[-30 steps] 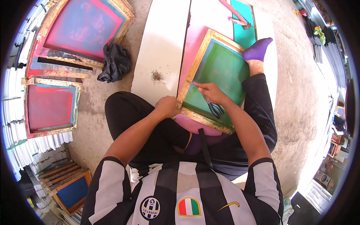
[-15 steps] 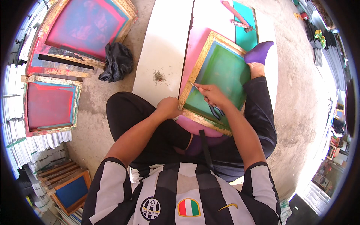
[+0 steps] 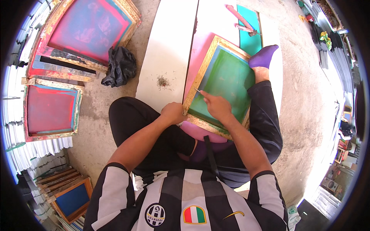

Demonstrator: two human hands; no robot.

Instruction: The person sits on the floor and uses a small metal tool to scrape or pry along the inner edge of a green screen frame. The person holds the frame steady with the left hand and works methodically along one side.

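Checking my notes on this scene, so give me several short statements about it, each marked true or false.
1. The mesh in the wooden frame under the hands is green. True.
2. A thin metal tool juts from the right hand. True.
3. The left hand lies in the middle of the mesh. False: it is at the wooden frame's near left corner.
4. A purple-socked foot is beside the wooden frame's far right corner. True.
5. The black plastic bag lies on the turquoise panel. False: it lies left of the white board.
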